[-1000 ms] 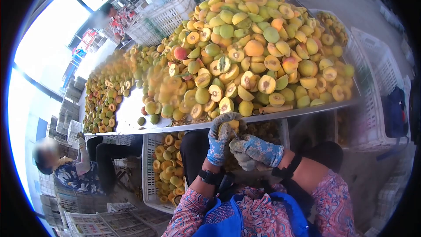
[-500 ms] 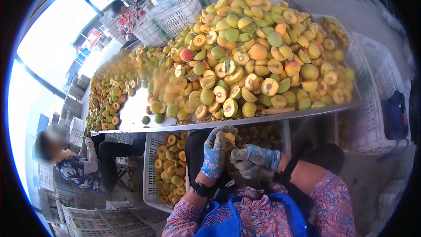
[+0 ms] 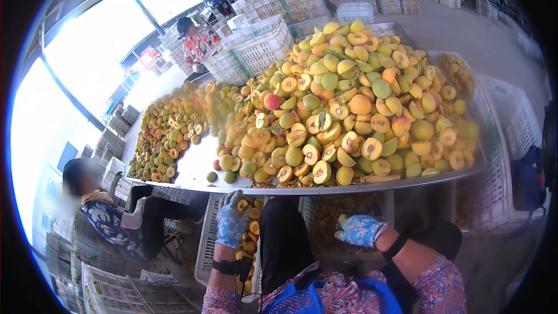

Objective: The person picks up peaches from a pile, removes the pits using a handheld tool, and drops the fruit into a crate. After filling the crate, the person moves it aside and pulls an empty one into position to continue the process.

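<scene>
My left hand (image 3: 232, 221), in a blue floral glove with grey fingers, is over a white crate (image 3: 204, 256) of halved yellow peaches (image 3: 253, 227). Its fingers stretch toward the table edge, and no fruit shows in them. My right hand (image 3: 361, 231), gloved alike, hovers above a second crate (image 3: 388, 209) with dark brown scraps inside. Its fingers are curled in; whatever they hold is hidden. In front of both hands, a large heap of whole and cut peaches (image 3: 360, 104) lies on the metal table (image 3: 197, 166).
A co-worker (image 3: 104, 215) sits at the left near the table; another person (image 3: 197, 40) is at its far side. White crates (image 3: 256, 46) stand behind the heap, and another crate (image 3: 511, 116) is at the right. My knee (image 3: 285, 244) rises between my hands.
My hands were together around a piece of peach; now they are apart. The left moved left over the crate of halves, the right slightly right. The view has tilted up.
</scene>
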A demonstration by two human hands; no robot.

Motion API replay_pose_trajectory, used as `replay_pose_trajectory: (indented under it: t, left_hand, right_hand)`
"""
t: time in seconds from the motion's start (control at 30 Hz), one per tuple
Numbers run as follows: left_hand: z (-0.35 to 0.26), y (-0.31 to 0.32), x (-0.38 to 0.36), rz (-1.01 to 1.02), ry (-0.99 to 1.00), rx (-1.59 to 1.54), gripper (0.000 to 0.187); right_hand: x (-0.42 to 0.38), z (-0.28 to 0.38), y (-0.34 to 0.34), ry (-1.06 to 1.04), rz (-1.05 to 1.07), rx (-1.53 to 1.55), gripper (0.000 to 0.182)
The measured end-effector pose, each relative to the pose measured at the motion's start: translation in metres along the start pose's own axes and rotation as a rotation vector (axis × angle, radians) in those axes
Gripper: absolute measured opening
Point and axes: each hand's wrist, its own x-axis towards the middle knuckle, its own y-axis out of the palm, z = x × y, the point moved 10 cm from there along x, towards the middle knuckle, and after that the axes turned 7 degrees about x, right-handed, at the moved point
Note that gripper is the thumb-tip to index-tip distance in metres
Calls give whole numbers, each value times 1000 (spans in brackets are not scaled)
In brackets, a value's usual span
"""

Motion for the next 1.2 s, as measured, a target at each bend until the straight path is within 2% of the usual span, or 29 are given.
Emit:
replay_pose_trajectory:
  t: [0.07,0.1,0.2,0.23,0.27,0.33,0.4,0.47,0.5,0.53,0.6,0.63,0.67,0.77,0.8,0.83,0.87,0.9,0.97,1.0,1.07,1.13,1.2]
  left_hand:
    - [-52,21,33,31,108,-197,48]
    - [-84,34,48,67,197,-248,51]
    - [-163,95,72,185,496,14,66]
    - [-181,98,77,114,569,41,67]
    - [-182,101,83,105,565,40,67]
    - [-172,135,90,469,430,18,64]
    - [-178,124,88,446,477,20,60]
    - [-195,94,92,354,570,157,54]
    - [-202,84,96,312,571,110,47]
    - [-196,100,97,315,564,110,47]
    - [-182,135,102,289,581,-235,45]
    - [-174,137,104,284,539,-202,46]
    - [-171,108,103,238,455,-330,49]
    - [-139,83,100,187,102,-767,52]
    - [-132,98,93,210,9,-1132,49]
    - [-136,100,80,272,-125,-1257,46]
    - [-143,97,68,329,-258,-1374,43]
    - [-149,97,58,336,-261,-1372,43]
    - [-164,107,36,391,-411,-1713,33]
    - [-168,105,33,402,-415,-1713,33]
    - [-181,99,27,401,-435,-2041,27]
    - [-186,99,27,418,-401,-2048,27]
    - [-183,98,24,350,-492,-2053,29]
  right_hand:
    - [-1,-5,-8,130,-1,-152,52]
    - [-1,-4,-12,108,-26,-149,51]
    - [-3,-1,-18,76,-48,-127,51]
    - [-4,-3,-21,75,-51,-137,51]
    - [-5,-3,-25,66,-69,-123,52]
    - [-7,-5,-31,48,-105,-81,55]
    - [-8,-8,-33,27,-146,-44,55]
    - [-7,-6,-40,3,-192,-16,55]
    - [-8,-1,-44,-41,-227,7,56]
    - [-8,3,-48,-85,-260,30,56]
    - [-6,1,-53,-77,-309,61,57]
    - [-7,-2,-59,-65,-365,94,57]
    - [-12,4,-64,-53,-365,106,57]
    - [-21,15,-75,2,-430,308,52]
    - [-23,23,-79,-82,-496,378,48]
    - [-26,31,-83,-170,-563,444,44]
    - [-22,32,-79,-165,-562,448,44]
    - [-20,38,-79,-241,-609,411,42]
    - [-19,49,-78,-348,-712,276,43]
    - [-15,45,-74,-339,-713,281,43]
    - [-15,45,-70,-305,-791,75,45]
    - [-23,50,-72,-325,-847,10,47]
    - [-30,56,-75,-297,-846,-23,45]
